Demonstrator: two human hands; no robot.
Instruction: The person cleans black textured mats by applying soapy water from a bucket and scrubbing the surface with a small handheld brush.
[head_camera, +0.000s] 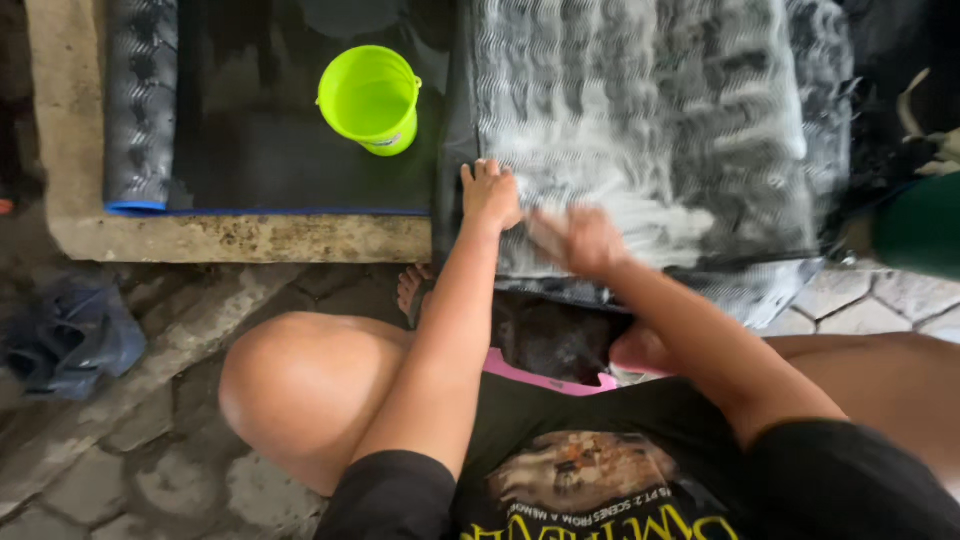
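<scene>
A dark ribbed mat (680, 110) covered in white soapy foam lies in front of me. My left hand (489, 193) rests flat on the mat's near left edge, fingers apart, pressing it down. My right hand (578, 240) is blurred over the foamy surface near the mat's front; whether it holds something I cannot tell. I am squatting, with my knee (290, 385) and foot (411, 287) showing below the hands.
A bright green small bucket (370, 98) stands on a second black mat (270, 130) with a blue edge, laid on a concrete ledge (230, 240). A dark crumpled cloth (65, 335) lies on the stone paving at left. A green object (915, 225) sits at right.
</scene>
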